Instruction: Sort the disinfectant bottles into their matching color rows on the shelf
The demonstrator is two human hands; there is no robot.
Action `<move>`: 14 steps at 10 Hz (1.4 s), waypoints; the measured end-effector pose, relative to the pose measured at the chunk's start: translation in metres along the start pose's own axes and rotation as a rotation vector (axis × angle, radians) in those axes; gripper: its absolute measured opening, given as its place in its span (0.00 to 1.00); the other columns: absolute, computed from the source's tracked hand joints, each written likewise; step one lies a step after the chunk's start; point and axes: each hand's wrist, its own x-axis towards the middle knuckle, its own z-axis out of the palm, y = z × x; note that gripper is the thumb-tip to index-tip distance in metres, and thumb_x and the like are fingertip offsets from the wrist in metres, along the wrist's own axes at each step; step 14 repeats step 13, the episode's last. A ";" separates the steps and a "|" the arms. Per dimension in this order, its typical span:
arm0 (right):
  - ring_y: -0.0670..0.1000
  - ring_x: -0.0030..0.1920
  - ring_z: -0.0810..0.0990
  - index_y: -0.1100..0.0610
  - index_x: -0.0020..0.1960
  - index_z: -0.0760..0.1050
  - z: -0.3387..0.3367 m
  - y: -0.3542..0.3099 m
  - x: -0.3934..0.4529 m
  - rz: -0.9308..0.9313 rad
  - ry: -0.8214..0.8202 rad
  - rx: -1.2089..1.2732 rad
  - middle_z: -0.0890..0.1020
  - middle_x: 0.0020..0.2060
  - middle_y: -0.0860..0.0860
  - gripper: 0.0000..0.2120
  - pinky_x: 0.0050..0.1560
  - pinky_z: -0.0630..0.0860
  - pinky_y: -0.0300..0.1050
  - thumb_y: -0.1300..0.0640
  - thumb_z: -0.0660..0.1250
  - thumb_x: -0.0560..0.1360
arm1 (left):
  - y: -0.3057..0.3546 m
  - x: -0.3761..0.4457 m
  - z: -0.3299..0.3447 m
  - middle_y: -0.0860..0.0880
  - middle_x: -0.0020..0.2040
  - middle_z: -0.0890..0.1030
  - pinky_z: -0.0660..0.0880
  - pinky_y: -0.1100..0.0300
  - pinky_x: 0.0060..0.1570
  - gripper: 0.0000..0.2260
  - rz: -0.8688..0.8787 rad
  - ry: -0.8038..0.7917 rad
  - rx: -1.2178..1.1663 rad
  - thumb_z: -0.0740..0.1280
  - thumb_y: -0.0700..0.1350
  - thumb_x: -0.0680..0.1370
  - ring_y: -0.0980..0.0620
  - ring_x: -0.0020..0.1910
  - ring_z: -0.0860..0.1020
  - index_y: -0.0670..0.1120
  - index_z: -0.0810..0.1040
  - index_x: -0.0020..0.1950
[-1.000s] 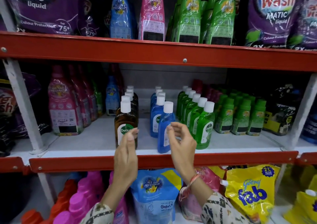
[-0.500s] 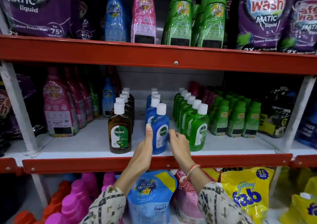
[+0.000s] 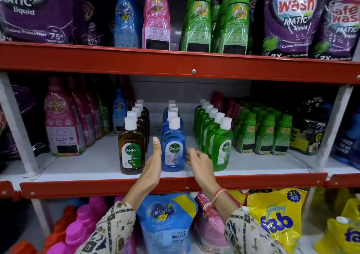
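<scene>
At the centre of the frame, on the middle shelf (image 3: 81, 162), three rows of disinfectant bottles with white caps run front to back: a brown row (image 3: 140, 115) on the left, a blue row (image 3: 172, 111) in the middle and a green row (image 3: 209, 117) on the right. The front blue bottle (image 3: 173, 150) stands upright near the shelf's red front lip, its label facing out, between the front brown bottle (image 3: 132, 146) and the front green bottle (image 3: 222, 146), apart from both. The two hands flank it. The left hand (image 3: 153, 168) comes up from the lower centre of the frame, held flat and upright with its fingers together, its edge lying along the bottle's left side; it seems to touch the plastic, though the contact line is hard to make out. The right hand (image 3: 198, 160) sits just right of the bottle, low on its body, fingers curled with the fingertips (image 3: 188, 153) at the bottle's right edge. Neither hand is wrapped around the bottle; it stands on the shelf board between them. Both forearms wear patterned sleeves, and the right wrist carries a red thread band (image 3: 214, 199). In the lower centre of the frame, under the arms, a blue refill pouch (image 3: 165, 224) sits on the shelf below.
</scene>
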 end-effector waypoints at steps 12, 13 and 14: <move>0.59 0.30 0.73 0.63 0.25 0.65 -0.104 0.037 0.024 -0.025 0.415 -0.214 0.74 0.23 0.58 0.30 0.35 0.65 0.51 0.49 0.54 0.82 | 0.007 0.010 0.117 0.61 0.39 0.70 0.64 0.57 0.51 0.33 0.008 -0.114 0.179 0.38 0.84 0.59 0.55 0.48 0.71 0.62 0.67 0.38; 0.59 0.31 0.74 0.65 0.27 0.67 -0.105 0.037 0.024 -0.010 0.393 -0.193 0.74 0.24 0.59 0.30 0.35 0.66 0.51 0.49 0.53 0.82 | 0.007 0.009 0.117 0.61 0.37 0.70 0.64 0.63 0.44 0.33 0.002 -0.121 0.201 0.37 0.83 0.62 0.63 0.42 0.71 0.61 0.69 0.37; 0.59 0.31 0.74 0.65 0.27 0.67 -0.105 0.037 0.024 -0.010 0.393 -0.193 0.74 0.24 0.59 0.30 0.35 0.66 0.51 0.49 0.53 0.82 | 0.007 0.009 0.117 0.61 0.37 0.70 0.64 0.63 0.44 0.33 0.002 -0.121 0.201 0.37 0.83 0.62 0.63 0.42 0.71 0.61 0.69 0.37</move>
